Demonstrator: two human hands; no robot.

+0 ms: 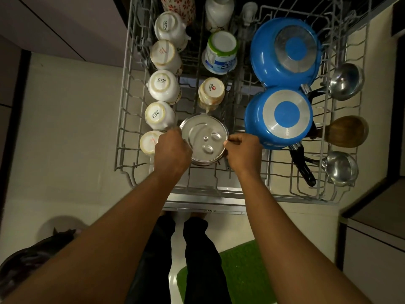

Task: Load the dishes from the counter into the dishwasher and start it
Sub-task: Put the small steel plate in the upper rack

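— Gripping what, that left hand (172,150)?
— The left rim of a round steel pot (205,137), fingers curled over the edge. The right hand (243,152) pinches the opposite rim between thumb and fingers.
— Where does the pot sit?
— Upside down at the near middle of the pulled-out wire rack (122,106), flat base with its rivets facing up.
— What stands around it?
— Just to the left, a row of upturned white mugs (162,86) runs along the rack's side. Right behind the pot, a cup (211,93) stands inverted, and farther back a white tub (221,53). To the right, two blue pans (282,117) lie bottom up, the nearer one close to the right hand.
— And beyond those?
— Two steel ladles (346,82) and a wooden spoon (346,131) along the rack's right edge. Below, a green mat (241,270) on the floor.
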